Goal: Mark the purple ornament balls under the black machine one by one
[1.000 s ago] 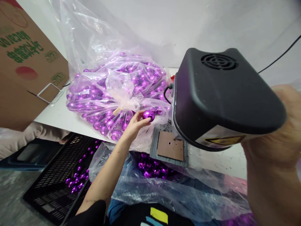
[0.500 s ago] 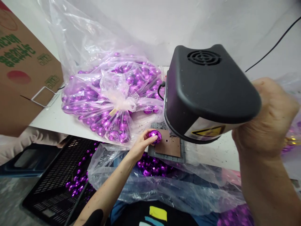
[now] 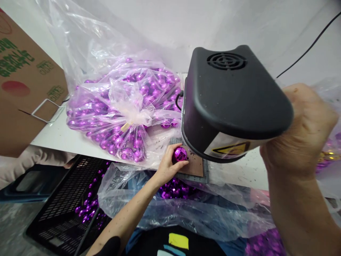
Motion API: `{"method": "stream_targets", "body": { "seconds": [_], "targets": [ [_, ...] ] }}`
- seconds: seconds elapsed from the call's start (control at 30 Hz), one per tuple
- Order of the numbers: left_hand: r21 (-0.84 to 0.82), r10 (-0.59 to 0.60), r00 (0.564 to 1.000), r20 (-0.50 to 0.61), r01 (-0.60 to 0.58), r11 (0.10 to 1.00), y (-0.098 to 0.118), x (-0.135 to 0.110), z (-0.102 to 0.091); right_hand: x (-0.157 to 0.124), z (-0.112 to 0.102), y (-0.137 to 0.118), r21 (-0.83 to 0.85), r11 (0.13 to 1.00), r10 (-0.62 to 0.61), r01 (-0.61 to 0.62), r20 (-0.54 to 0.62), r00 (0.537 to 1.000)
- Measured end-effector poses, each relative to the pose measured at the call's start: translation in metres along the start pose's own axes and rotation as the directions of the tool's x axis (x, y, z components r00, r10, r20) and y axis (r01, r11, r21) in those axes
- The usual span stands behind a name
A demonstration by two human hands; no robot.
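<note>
Purple ball [image 3: 180, 154], faceted and shiny: that's what the left hand [image 3: 168, 165] has at the brown plate [image 3: 195, 168], thumb and forefinger curved around its sides, pinching it. I can't tell how the right hand's [image 3: 306, 124] fingers close, since the black machine [image 3: 234, 96] beside it hides them. On the white table [image 3: 234, 174] slumps a clear bag [image 3: 135, 113], gathered in the middle and crammed with purple balls [image 3: 145, 89] (I couldn't count them from here). Lower left, 1 black crate [image 3: 50, 209] holds a scatter of small purple pieces [image 3: 89, 204]. Clear plastic [image 3: 191, 217] covers the lap, a purple heap [image 3: 173, 190] showing at its upper edge. Left of the bag leans a cardboard box [image 3: 34, 106], its inside hidden.
</note>
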State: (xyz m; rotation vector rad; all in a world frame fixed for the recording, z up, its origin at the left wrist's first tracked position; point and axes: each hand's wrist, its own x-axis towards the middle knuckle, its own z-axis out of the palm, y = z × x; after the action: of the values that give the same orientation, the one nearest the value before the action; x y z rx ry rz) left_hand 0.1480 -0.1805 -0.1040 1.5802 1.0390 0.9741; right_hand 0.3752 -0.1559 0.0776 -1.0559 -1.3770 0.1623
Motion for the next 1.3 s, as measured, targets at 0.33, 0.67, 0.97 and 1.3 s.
{"method": "stream_targets", "body": {
  "seconds": [0.33, 0.67, 0.97, 1.3],
  "targets": [
    [0.084, 0.020, 0.998, 0.061, -0.025, 0.996, -0.003, -0.002, -0.002, -0.002, 0.000, -0.001, -0.030, 0.999, 0.021, -0.022, -0.028, 0.999],
    [0.447, 0.208, 0.970, 0.124, -0.242, 0.861, 0.002, 0.004, 0.017, -0.002, 0.002, -0.007, -0.036, 0.997, 0.062, -0.063, -0.031, 0.998],
    [0.469, 0.111, 0.983, 0.146, -0.167, 0.867, 0.010, 0.008, 0.028, -0.003, 0.000, -0.004, -0.044, 0.998, 0.036, -0.036, -0.001, 0.999],
    [0.459, 0.044, 0.993, 0.106, -0.088, 0.884, 0.014, 0.010, 0.029, -0.006, 0.001, -0.015, -0.133, 0.987, 0.090, -0.089, 0.001, 0.996]
  ]
}}
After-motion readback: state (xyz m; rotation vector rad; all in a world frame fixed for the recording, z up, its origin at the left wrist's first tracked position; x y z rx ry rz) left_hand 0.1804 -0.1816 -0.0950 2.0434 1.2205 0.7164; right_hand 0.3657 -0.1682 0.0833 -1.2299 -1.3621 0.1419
